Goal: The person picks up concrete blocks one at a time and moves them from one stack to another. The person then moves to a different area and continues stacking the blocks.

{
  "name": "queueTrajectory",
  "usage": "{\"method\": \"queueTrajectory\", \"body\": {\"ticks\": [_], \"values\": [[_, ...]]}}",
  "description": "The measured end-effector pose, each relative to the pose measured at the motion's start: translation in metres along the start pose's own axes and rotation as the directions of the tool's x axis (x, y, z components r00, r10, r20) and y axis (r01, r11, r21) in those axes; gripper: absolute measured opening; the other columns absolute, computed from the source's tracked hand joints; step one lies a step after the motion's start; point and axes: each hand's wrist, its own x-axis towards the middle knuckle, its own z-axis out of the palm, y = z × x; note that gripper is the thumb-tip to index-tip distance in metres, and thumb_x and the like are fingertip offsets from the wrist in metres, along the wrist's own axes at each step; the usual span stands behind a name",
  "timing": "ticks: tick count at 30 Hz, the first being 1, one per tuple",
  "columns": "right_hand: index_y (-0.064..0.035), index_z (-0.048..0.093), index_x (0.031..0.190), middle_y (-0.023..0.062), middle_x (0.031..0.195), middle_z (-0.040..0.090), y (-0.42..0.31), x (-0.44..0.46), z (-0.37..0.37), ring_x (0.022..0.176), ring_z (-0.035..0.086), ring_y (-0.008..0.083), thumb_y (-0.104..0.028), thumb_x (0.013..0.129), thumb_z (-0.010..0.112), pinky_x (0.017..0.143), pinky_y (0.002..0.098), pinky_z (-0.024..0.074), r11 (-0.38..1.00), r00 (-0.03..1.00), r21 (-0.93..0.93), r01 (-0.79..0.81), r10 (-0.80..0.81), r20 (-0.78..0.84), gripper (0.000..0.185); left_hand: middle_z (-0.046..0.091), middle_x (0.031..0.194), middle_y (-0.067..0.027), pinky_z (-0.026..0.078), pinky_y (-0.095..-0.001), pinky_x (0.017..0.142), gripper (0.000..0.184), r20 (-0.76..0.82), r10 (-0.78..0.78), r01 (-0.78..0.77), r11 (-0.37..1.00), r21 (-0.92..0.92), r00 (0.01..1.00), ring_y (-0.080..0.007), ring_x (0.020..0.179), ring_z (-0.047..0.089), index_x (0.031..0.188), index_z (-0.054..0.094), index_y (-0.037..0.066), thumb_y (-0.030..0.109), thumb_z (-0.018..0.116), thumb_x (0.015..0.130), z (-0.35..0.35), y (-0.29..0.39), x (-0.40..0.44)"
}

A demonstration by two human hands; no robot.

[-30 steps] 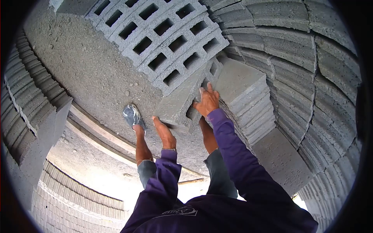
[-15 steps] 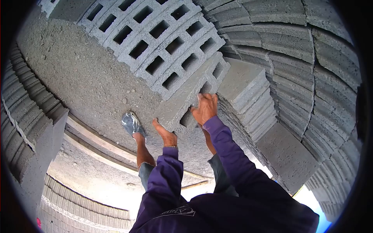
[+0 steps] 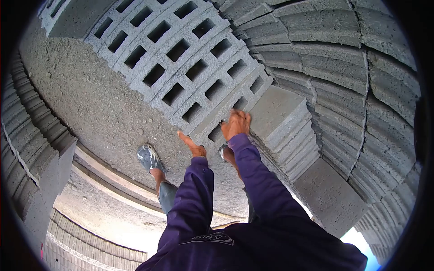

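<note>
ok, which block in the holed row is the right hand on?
The end block, lowest in that row: right hand grips its holed face, left hand at its lower end. The other blocks are untouched.

Single head-worn cam, wide fisheye, aimed forward and steeply down over the purple shirt (image 3: 203,253), close above left hand (image 3: 194,147), right hand (image 3: 237,123) and block row (image 3: 167,63).

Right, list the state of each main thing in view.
Hollow concrete block: gripped, holes facing up
Right hand: closed on the block, reaching into its holes
Left hand: at the block's near end, grip unclear
Row of hollow blocks: packed side by side, holes up
Planks: lying side by side
Left shoe: streaked white
Purple sleeves: wrinkled
</note>
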Motion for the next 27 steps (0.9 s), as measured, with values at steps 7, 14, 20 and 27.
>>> {"method": "queueTrajectory", "body": {"ticks": [7,14,20,27], "values": [[0.0064,0.058,0.115,0.0172,0.114,0.064,-0.012,0.014,0.032,0.123,0.049,0.0259,-0.014,0.078,0.064,0.107,0.0444,0.0262,0.999,0.991,-0.042,-0.024,0.029,0.127,0.043,0.032,0.149,-0.0127,0.018,-0.032,0.112,0.084,-0.149,0.013,0.011,0.986,0.165,0.989,-0.0275,0.135,0.029,0.146,0.022,0.0,0.065,0.027,0.094,-0.015,-0.011,-0.004],[-0.0061,0.059,0.116,0.0134,0.13,0.054,-0.004,-0.058,-0.061,0.123,0.046,0.0323,-0.02,0.078,0.069,0.104,0.0449,0.0303,0.936,0.96,0.22,0.275,-0.252,-0.126,0.041,0.035,0.148,-0.018,0.023,-0.0464,0.107,0.095,-0.194,-0.195,0.26,0.877,0.404,0.961,-0.0293,0.134,0.035,0.144,0.03,0.0,0.074,0.015,0.087,-0.007,0.034,-0.063],[-0.0051,0.058,0.117,0.0149,0.122,0.057,0.089,-0.05,-0.196,0.115,0.05,0.0345,-0.035,0.087,0.062,0.1,0.0453,0.0329,0.995,0.888,0.096,-0.014,0.057,-0.455,0.042,0.062,0.117,-0.012,0.042,-0.0382,0.089,0.074,-0.125,-0.301,0.299,0.649,0.7,0.945,-0.0226,0.103,0.059,0.127,0.051,0.001,0.062,0.03,0.093,-0.017,0.084,-0.136],[0.0041,0.052,0.123,0.0247,0.12,0.056,0.139,0.021,-0.163,0.114,0.051,0.0394,-0.054,0.091,0.048,0.101,0.0485,0.0313,0.998,0.941,0.015,-0.055,0.057,-0.334,0.066,0.063,0.113,-0.0134,0.046,-0.0354,0.083,0.063,0.036,-0.316,0.198,0.677,0.709,0.948,-0.0209,0.099,0.06,0.127,0.051,0.0,0.054,0.038,0.096,0.047,0.063,-0.189]]}}
